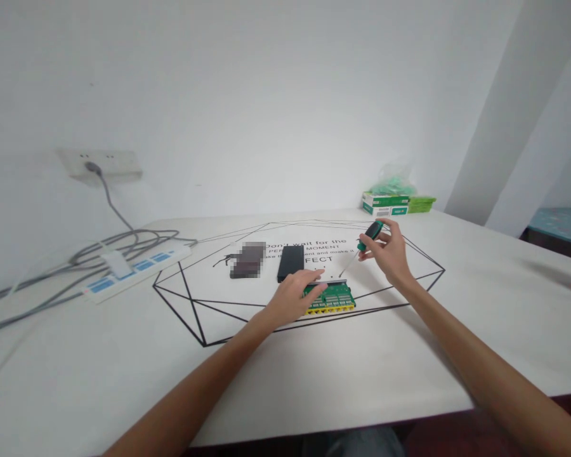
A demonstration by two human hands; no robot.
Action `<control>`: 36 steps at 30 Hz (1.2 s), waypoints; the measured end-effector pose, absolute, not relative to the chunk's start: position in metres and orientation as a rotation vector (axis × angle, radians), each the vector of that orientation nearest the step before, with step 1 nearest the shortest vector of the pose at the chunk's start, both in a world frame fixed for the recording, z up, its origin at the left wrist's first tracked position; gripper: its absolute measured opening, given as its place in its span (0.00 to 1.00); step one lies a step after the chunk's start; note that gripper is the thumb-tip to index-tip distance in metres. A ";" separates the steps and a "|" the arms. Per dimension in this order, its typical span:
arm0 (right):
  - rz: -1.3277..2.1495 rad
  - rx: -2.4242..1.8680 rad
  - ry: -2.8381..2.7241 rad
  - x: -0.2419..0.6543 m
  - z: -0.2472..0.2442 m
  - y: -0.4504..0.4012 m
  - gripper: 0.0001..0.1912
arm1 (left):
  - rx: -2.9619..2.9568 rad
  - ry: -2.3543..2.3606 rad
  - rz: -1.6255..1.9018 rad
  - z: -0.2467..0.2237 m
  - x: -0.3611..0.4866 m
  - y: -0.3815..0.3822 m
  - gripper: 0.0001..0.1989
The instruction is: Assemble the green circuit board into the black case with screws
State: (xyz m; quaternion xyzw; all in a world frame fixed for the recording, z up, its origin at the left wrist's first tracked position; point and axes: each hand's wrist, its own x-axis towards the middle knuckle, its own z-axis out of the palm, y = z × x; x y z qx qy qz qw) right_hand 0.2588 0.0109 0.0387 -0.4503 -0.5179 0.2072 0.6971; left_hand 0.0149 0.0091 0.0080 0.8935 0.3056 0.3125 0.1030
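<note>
A green circuit board [335, 294] with a row of yellow connectors along its near edge and a metal strip along its far edge lies flat on the table. My left hand [295, 295] grips its left end, the thumb across the board and the fingers past the far edge. Raised to the right of it, my right hand [386, 249] is closed round the green and black handle of a screwdriver [372, 235]. The shaft slants down to the left, its tip close to several small dark bits, perhaps screws [332, 277], just beyond the board. Whether the tip touches one I cannot tell.
A black rectangular case [291, 261] and a pixelated dark object [249, 260] lie behind my left hand. At left are a power strip [137, 271] and coiled grey cables [124, 244]. Green-and-white boxes [385, 203] stand by the wall at the back right.
</note>
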 end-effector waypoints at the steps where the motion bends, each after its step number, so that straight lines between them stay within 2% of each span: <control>1: 0.508 -0.976 -1.143 0.255 0.039 0.010 0.36 | 2.642 0.896 0.986 0.007 0.017 0.009 0.17; 4: 0.600 -0.925 -1.117 0.246 0.039 0.008 0.35 | 2.688 0.915 1.068 0.009 0.022 0.008 0.14; 10: 0.715 -0.895 -1.105 0.231 0.039 0.003 0.35 | 2.602 0.916 1.101 0.012 0.023 0.003 0.15; 17: 0.774 -0.925 -1.070 0.223 0.033 0.000 0.34 | 2.503 0.926 1.125 0.006 0.024 -0.004 0.04; 29: 0.792 -0.890 -1.063 0.222 0.031 -0.007 0.34 | 2.543 0.962 1.212 0.005 0.023 -0.007 0.04; 36: 0.824 -0.897 -1.053 0.226 0.035 -0.013 0.33 | 2.593 1.058 1.434 0.001 0.021 -0.006 0.04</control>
